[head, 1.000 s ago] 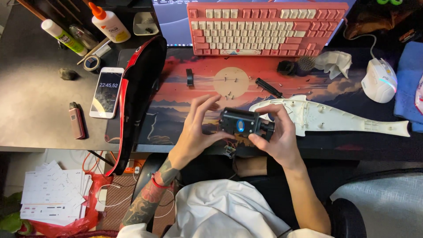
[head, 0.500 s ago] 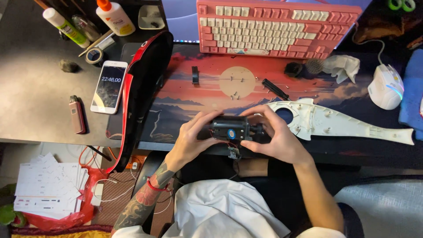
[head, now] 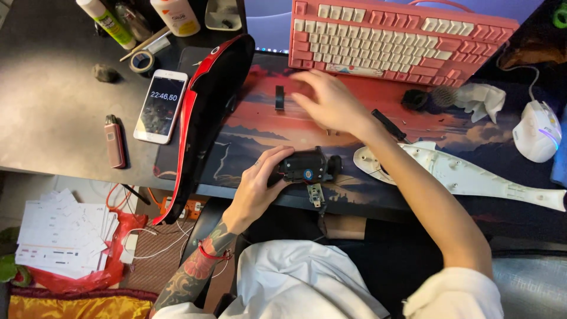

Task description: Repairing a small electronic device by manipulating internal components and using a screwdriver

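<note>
My left hand (head: 260,183) grips a small black motor module (head: 308,166) with a blue dot on it, holding it at the near edge of the red desk mat (head: 260,127). My right hand (head: 328,100) reaches across the mat just below the pink keyboard (head: 401,41), fingers spread and blurred over tiny loose parts (head: 331,131). A small black piece (head: 279,98) lies just left of its fingertips. A white fish-shaped plastic shell (head: 466,174) lies to the right of the module, partly under my right forearm.
A black and red fish-shaped shell (head: 204,112) leans at the mat's left edge. A phone (head: 160,106), a small pink device (head: 114,140), tape roll (head: 142,61) and bottles (head: 175,15) sit on the left. A white mouse (head: 537,130), crumpled tissue (head: 481,97) and black screwdriver (head: 387,124) lie right.
My right hand has let go of the black module and reached forward toward the keyboard. My left hand now holds the module alone.
</note>
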